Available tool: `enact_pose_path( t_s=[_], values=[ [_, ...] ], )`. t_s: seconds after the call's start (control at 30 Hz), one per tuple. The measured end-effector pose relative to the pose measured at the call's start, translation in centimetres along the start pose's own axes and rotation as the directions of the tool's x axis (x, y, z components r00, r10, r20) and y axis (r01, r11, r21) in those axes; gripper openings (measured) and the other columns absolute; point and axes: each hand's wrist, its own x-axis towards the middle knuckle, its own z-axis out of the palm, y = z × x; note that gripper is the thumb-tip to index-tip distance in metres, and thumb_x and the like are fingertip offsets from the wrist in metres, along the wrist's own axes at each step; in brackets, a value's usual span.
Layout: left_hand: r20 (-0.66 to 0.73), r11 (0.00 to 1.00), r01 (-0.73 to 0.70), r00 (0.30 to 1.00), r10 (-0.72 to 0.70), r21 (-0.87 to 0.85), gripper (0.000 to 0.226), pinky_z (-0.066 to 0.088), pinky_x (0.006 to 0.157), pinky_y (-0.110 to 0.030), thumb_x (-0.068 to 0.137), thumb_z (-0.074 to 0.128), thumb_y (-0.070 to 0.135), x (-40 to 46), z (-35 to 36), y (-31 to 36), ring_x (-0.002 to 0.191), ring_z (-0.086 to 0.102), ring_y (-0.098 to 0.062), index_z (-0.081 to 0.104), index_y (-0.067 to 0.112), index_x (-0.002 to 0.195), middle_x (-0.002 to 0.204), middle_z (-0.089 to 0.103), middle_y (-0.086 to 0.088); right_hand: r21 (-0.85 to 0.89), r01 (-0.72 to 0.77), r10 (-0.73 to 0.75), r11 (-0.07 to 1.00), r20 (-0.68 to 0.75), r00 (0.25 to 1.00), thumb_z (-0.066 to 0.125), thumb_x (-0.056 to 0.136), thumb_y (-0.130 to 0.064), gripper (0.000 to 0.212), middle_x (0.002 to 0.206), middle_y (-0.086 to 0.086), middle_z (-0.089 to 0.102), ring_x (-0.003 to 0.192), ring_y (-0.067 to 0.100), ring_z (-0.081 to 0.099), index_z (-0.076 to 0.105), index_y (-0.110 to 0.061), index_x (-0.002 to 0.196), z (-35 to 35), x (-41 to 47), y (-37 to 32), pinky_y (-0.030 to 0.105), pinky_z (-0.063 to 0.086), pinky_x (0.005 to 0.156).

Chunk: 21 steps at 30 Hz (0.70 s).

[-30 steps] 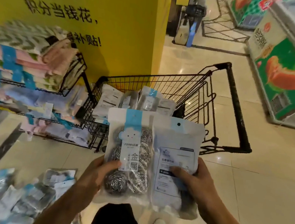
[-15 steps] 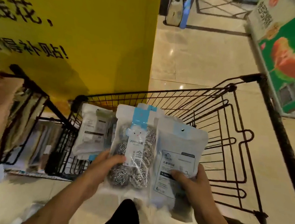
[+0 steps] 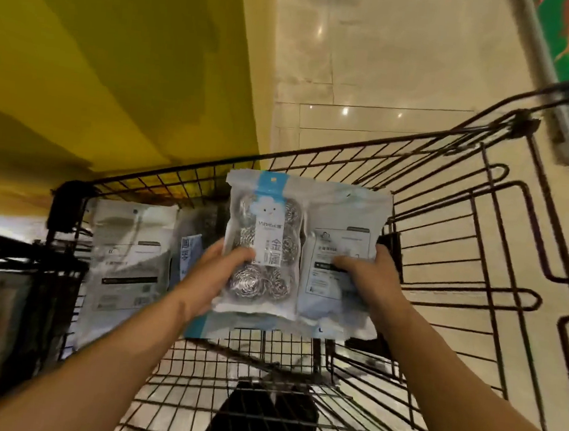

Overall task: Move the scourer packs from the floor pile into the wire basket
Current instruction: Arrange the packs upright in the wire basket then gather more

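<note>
You hold two scourer packs over the basket (image 3: 447, 229), one in each hand.

Your left hand (image 3: 216, 271) grips the front-facing pack (image 3: 263, 244), thumb curled across its clear face and the other fingers hidden behind it; steel scourers show through under a blue and white label. Your right hand (image 3: 370, 278) pinches the second pack (image 3: 341, 254), thumb on its printed back, fingers hidden behind it. This pack lies just beside the first, its left edge tucked under it. Both packs hang inside the basket's rim, above its wire floor. More packs (image 3: 128, 256) stand against the basket's left wall. A yellow wall (image 3: 117, 63) rises beyond the basket's far left corner; pale floor tiles (image 3: 375, 68) lie beyond its far rim.
</note>
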Motion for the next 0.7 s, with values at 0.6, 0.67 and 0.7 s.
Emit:
enact_pose_path(
  t_s=[0.6, 0.67, 0.7],
  values=[
    [-0.067, 0.938, 0.013, 0.998, 0.011, 0.348, 0.066, 0.056, 0.101, -0.043, 0.095, 0.076, 0.02, -4.7, -2.5, 0.6, 0.115, 0.064, -0.025, 0.043, 0.017, 0.152, 0.124, 0.062, -0.001, -0.525, 0.158, -0.201, 0.836, -0.026, 0.979, 0.062, 0.097, -0.036, 0.039, 0.119, 0.005, 0.07, 0.094, 0.02, 0.068, 0.064, -0.017, 0.131, -1.1, -8.7, 3.0, 0.036, 0.059, 0.08],
    [-0.036, 0.941, 0.015, 0.999, -0.003, 0.339, 0.051, 0.053, 0.1, -0.041, 0.097, 0.073, 0.02, -7.0, -3.7, 0.4, 0.119, 0.061, -0.023, 0.053, 0.02, 0.144, 0.129, 0.06, -0.002, -0.509, 0.162, -0.174, 0.846, 0.025, 0.985, 0.066, 0.099, -0.039, 0.031, 0.115, -0.002, 0.073, 0.095, 0.016, 0.07, 0.071, -0.021, 0.123, -2.3, -12.0, 2.9, 0.03, 0.053, 0.081],
    [-0.024, 0.944, 0.009, 1.0, -0.001, 0.329, 0.042, 0.053, 0.096, -0.039, 0.098, 0.072, 0.023, -8.3, -4.5, 0.2, 0.118, 0.063, -0.021, 0.058, 0.025, 0.137, 0.13, 0.062, 0.0, -0.486, 0.163, -0.166, 0.859, 0.038, 0.985, 0.067, 0.098, -0.042, 0.026, 0.11, -0.005, 0.074, 0.096, 0.014, 0.071, 0.072, -0.024, 0.117, -2.9, -13.7, 2.8, 0.029, 0.053, 0.08]
  ],
)
